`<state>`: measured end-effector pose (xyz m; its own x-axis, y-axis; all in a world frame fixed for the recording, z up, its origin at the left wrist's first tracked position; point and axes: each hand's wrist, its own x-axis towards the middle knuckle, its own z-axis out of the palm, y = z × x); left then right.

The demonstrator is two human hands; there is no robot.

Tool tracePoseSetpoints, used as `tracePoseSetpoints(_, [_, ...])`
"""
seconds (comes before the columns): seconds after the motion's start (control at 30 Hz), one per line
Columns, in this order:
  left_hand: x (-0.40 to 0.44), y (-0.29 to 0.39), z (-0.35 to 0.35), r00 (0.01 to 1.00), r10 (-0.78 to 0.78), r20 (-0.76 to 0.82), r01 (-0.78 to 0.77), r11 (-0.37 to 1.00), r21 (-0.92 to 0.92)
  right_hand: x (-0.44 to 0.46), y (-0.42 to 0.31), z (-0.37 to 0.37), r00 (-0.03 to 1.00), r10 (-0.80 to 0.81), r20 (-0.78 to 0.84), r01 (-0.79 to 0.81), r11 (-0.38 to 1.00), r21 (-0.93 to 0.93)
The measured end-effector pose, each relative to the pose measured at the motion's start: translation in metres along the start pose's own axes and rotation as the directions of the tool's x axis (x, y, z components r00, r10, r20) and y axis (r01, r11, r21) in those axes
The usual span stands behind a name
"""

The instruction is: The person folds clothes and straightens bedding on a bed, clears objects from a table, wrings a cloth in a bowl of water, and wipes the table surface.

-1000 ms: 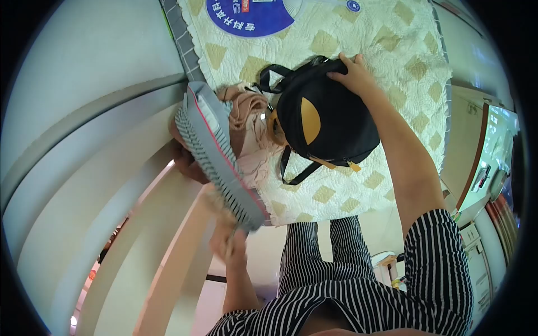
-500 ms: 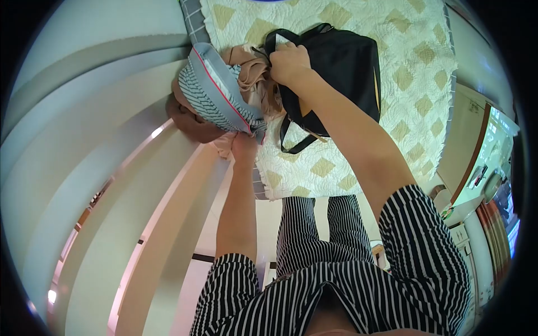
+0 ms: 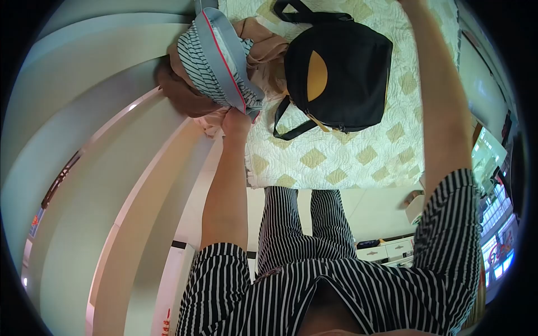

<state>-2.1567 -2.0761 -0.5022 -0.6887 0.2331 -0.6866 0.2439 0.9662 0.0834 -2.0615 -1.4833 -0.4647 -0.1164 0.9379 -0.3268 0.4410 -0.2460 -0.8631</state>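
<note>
At the left edge of the quilt, my left hand [image 3: 236,122] is closed on the lower end of a striped garment [image 3: 202,64] with a grey band and red trim; its fingers are mostly hidden by cloth. Bunched around that garment are brown clothes [image 3: 188,96], tan cloth [image 3: 260,42] and pale pink fabric [image 3: 210,122]. To their right a black backpack [image 3: 356,70] with a yellow patch [image 3: 317,75] lies on the quilt, its straps spread out. My right hand [image 3: 413,3] reaches to the top edge of the view, past the backpack, with its fingers out of frame.
A cream quilt with tan diamonds [image 3: 336,162] covers the surface before me. A pale wall [image 3: 84,185] curves along the left side. Behind my legs are white drawers [image 3: 392,251], and a bright window [image 3: 496,207] is at far right.
My right hand has let go of the backpack and moved up and right to the frame's edge. The backpack has turned, showing its yellow patch. My left hand still grips the clothes.
</note>
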Motion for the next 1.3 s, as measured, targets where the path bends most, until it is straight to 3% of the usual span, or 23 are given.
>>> tracePoseSetpoints(0.1, [-0.006, 0.014, -0.015, 0.992, -0.110, 0.064, 0.111, 0.993, -0.024, 0.054, 0.018, -0.044, 0.990, 0.119, -0.081, -0.107, 0.985, 0.132])
tracePoseSetpoints(0.23, [0.007, -0.006, 0.005, 0.999, -0.021, 0.026, 0.021, 1.000, 0.002, -0.045, -0.016, -0.043, 0.976, -0.217, 0.032, 0.188, 0.756, -0.627])
tracePoseSetpoints(0.27, [0.006, -0.005, 0.004, 1.000, 0.009, 0.018, -0.009, 1.000, 0.020, -0.055, 0.010, -0.027, 0.963, -0.163, 0.215, 0.253, 0.824, -0.507])
tracePoseSetpoints(0.3, [0.004, -0.004, 0.002, 0.999, 0.038, 0.006, -0.038, 0.998, 0.040, -0.114, 0.022, -0.013, 0.782, -0.349, 0.517, 0.432, 0.900, -0.047])
tracePoseSetpoints(0.37, [-0.008, -0.008, 0.000, 0.995, 0.095, -0.042, -0.096, 0.995, -0.020, -0.259, -0.031, 0.024, 0.543, -0.058, 0.838, 0.223, 0.972, -0.077])
tracePoseSetpoints(0.4, [-0.016, -0.010, 0.000, 0.985, 0.150, -0.086, -0.156, 0.985, -0.072, -0.301, -0.033, 0.048, 0.519, 0.082, 0.851, 0.155, 0.970, -0.188])
tracePoseSetpoints(0.47, [-0.048, -0.007, -0.006, 0.957, 0.267, -0.112, -0.276, 0.959, -0.069, -0.358, 0.030, 0.105, 0.627, -0.314, 0.713, 0.344, 0.933, 0.107])
tracePoseSetpoints(0.5, [-0.069, -0.002, -0.011, 0.913, 0.388, -0.130, -0.397, 0.916, -0.054, -0.373, 0.029, 0.111, 0.662, -0.275, 0.698, 0.354, 0.935, 0.033])
tracePoseSetpoints(0.57, [-0.126, 0.019, -0.034, 0.905, 0.359, 0.230, -0.266, 0.896, -0.355, -0.399, 0.018, 0.110, 0.715, -0.070, 0.695, 0.180, 0.980, -0.086])
tracePoseSetpoints(0.67, [-0.195, 0.018, -0.050, 0.834, 0.533, 0.140, -0.408, 0.768, -0.493, -0.428, -0.007, 0.065, 0.728, -0.157, 0.668, 0.301, 0.948, -0.105])
tracePoseSetpoints(0.73, [-0.220, 0.006, -0.036, 0.991, 0.135, 0.021, 0.018, 0.020, -1.000, -0.457, -0.011, 0.006, 0.545, -0.191, 0.816, 0.463, 0.880, -0.103])
tracePoseSetpoints(0.77, [-0.227, 0.007, -0.051, 0.990, 0.139, 0.017, 0.016, 0.014, -1.000, -0.477, -0.003, -0.022, 0.401, -0.196, 0.895, 0.589, 0.803, -0.088])
tracePoseSetpoints(0.83, [-0.245, 0.012, -0.097, 0.880, 0.202, 0.431, 0.472, -0.484, -0.737, -0.517, 0.007, -0.065, 0.206, -0.218, 0.954, 0.584, 0.810, 0.060])
tracePoseSetpoints(0.9, [-0.254, -0.007, -0.068, 0.879, 0.278, 0.387, 0.474, -0.426, -0.771, -0.546, 0.009, -0.089, -0.079, 0.085, 0.993, 0.694, 0.720, -0.007])
tracePoseSetpoints(0.93, [-0.258, -0.003, -0.064, 0.895, 0.231, 0.381, 0.422, -0.161, -0.892, -0.543, 0.007, -0.087, -0.077, 0.087, 0.993, 0.700, 0.714, -0.008])
tracePoseSetpoints(0.97, [-0.259, -0.001, -0.060, 0.914, 0.186, 0.360, 0.343, 0.120, -0.932, -0.536, 0.005, -0.084, -0.244, 0.107, 0.964, 0.620, 0.781, 0.070])
tracePoseSetpoints(1.0, [-0.241, -0.021, -0.024, 0.957, 0.289, -0.031, -0.161, 0.438, -0.884, -0.527, 0.000, -0.078, -0.403, 0.107, 0.909, 0.521, 0.843, 0.133])
tracePoseSetpoints(1.03, [-0.229, -0.025, -0.018, 0.956, 0.292, -0.033, -0.163, 0.434, -0.886, -0.509, -0.001, -0.067, -0.355, 0.183, 0.917, 0.516, 0.856, 0.029])
tracePoseSetpoints(1.1, [-0.203, -0.024, -0.017, 0.962, 0.111, 0.250, 0.203, 0.323, -0.925, -0.469, -0.004, -0.012, 0.089, 0.342, 0.936, 0.689, 0.658, -0.306])
tracePoseSetpoints(1.13, [-0.190, -0.023, -0.019, 0.964, 0.249, 0.095, -0.039, 0.484, -0.874, -0.444, 0.000, 0.010, 0.371, -0.016, 0.928, 0.650, 0.719, -0.248])
tracePoseSetpoints(1.17, [-0.177, -0.019, -0.022, 0.963, 0.253, 0.092, -0.043, 0.481, -0.875, -0.419, -0.017, 0.036, 0.556, -0.112, 0.823, 0.539, 0.803, -0.255])
tracePoseSetpoints(1.23, [-0.155, -0.010, -0.032, 0.924, 0.296, -0.241, -0.380, 0.774, -0.506, -0.375, -0.020, 0.088, 0.657, -0.054, 0.752, 0.491, 0.787, -0.373])
tracePoseSetpoints(1.3, [-0.137, 0.008, -0.067, 0.970, -0.025, -0.242, -0.137, 0.767, -0.627, -0.380, -0.006, 0.123, 0.494, -0.330, 0.804, 0.802, 0.530, -0.275])
